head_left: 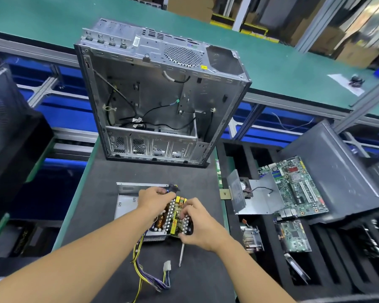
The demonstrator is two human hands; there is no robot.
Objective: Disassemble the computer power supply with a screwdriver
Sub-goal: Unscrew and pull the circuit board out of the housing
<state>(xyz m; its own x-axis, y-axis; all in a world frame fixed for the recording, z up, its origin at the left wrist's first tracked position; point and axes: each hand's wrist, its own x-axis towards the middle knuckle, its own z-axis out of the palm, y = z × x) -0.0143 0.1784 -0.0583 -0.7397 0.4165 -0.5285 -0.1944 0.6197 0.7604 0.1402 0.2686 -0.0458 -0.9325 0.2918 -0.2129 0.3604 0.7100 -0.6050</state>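
Evidently both hands were on the power supply's circuit board (pixel 175 217): the right hand (pixel 198 224) gripped its right edge with curled fingers, and the left hand (pixel 154 199) pinched a dark part at its far end. The board sat tilted over the opened metal housing (pixel 127 203) near the middle of the bench (pixel 92 217). A screwdriver (pixel 181 254) lay just beside the right wrist (not in use). Judged well advanced: cover off, board lifting free, wire harness (pixel 144 270) attached. The stripped computer case (pixel 160 95) stood at the far edge.
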